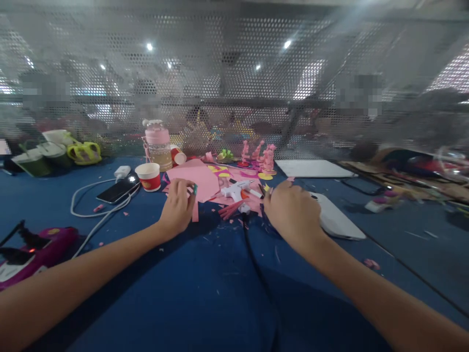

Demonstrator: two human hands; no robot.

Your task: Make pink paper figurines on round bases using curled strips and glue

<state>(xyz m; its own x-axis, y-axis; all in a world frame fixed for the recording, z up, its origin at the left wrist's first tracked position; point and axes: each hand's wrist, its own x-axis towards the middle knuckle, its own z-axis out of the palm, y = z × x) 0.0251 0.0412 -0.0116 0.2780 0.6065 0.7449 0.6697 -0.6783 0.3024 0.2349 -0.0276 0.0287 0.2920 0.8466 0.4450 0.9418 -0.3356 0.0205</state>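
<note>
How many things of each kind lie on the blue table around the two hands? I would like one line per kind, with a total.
Paper cups: 2
Phones: 1
Glue guns: 1
Pink bottles: 1
Large pink paper sheets: 1
Total: 6
Small paper scraps are too many and too blurred to count.

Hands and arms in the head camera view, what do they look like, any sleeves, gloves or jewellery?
Both arms are bare from the bottom edge of the picture up to the wrists, with no sleeves in view. The left hand and the right hand wear no gloves. No watch, bracelet or ring shows on either. The fingertips are too blurred and small to tell anything about the nails.
</note>
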